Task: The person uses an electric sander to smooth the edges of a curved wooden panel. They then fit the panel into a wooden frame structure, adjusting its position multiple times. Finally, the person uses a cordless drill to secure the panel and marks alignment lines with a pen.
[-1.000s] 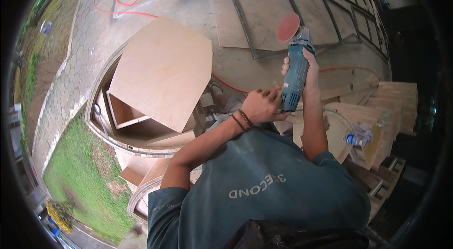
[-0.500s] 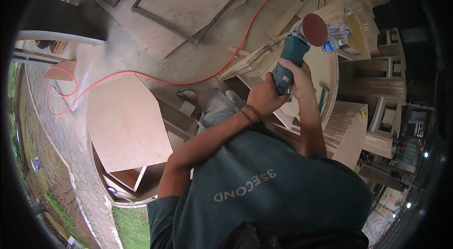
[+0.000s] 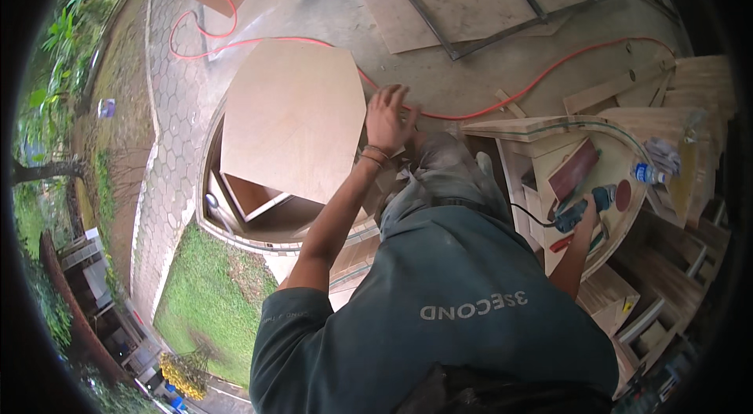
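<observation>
My right hand (image 3: 584,214) is wrapped round the body of a blue-green angle grinder (image 3: 566,217) fitted with a dark red sanding disc (image 3: 623,195). The grinder is low over a curved wooden tabletop (image 3: 620,149); whether it rests on the wood I cannot tell. Beside it lies a reddish-brown rectangular board (image 3: 572,168). My left hand (image 3: 387,118) is empty, its fingers apart, close to the right edge of a pale plywood panel (image 3: 290,112). That panel lies over a rounded wooden cabinet frame (image 3: 205,214) with openings beneath.
An orange-red hose (image 3: 518,100) snakes across the concrete floor. Dark metal frames (image 3: 427,14) lie on sheets at the far side. A water bottle (image 3: 648,173) and a cloth (image 3: 663,155) sit at the right, near stacked wooden pieces. Paving (image 3: 169,100) and grass (image 3: 212,296) border the left.
My left hand has let go of the grinder and moved left toward the plywood panel. My right hand has lowered the grinder to the curved tabletop. The view has swung left.
</observation>
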`<state>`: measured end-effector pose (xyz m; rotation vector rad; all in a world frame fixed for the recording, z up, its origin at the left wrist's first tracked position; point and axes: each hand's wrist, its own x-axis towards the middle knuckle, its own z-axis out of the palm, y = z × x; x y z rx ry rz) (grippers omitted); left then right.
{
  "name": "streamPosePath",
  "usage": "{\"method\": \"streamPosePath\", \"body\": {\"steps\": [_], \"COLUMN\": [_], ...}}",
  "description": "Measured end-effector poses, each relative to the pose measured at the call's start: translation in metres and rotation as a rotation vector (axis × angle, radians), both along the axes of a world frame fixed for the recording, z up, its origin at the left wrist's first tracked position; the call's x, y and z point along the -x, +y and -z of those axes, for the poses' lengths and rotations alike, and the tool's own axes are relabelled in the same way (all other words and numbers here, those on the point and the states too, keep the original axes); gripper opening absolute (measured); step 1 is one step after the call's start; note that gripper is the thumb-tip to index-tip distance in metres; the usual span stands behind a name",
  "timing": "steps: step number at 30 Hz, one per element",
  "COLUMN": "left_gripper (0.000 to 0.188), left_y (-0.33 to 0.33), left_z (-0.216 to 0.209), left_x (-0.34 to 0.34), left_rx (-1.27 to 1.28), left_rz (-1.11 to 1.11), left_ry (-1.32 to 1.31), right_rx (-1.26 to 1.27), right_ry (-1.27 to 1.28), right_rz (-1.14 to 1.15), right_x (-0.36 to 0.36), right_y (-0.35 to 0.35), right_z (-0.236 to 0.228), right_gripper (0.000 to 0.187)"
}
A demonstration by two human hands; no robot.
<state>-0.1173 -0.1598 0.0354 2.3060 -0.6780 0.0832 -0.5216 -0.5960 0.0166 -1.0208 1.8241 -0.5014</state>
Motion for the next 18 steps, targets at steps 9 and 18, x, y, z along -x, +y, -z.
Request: {"method": "streamPosePath", "body": {"steps": [9, 18], "left_gripper": [0.063, 0.072], "left_y": [0.154, 0.187], "left_z": [0.057, 0.078], "left_x": [-0.027, 0.006], "left_rx": [-0.419, -0.497], "left_rz": [-0.45, -0.786], "left_ry": [-0.101, -0.031], "right_rx": [0.076, 0.093], "right_ry": [0.091, 0.494], "right_rz": [0.115, 0.078], "right_x": [0.001, -0.025], "right_y": [-0.023, 0.013], "right_z": [0.014, -0.019], "right_gripper": [0.051, 0.073]}}
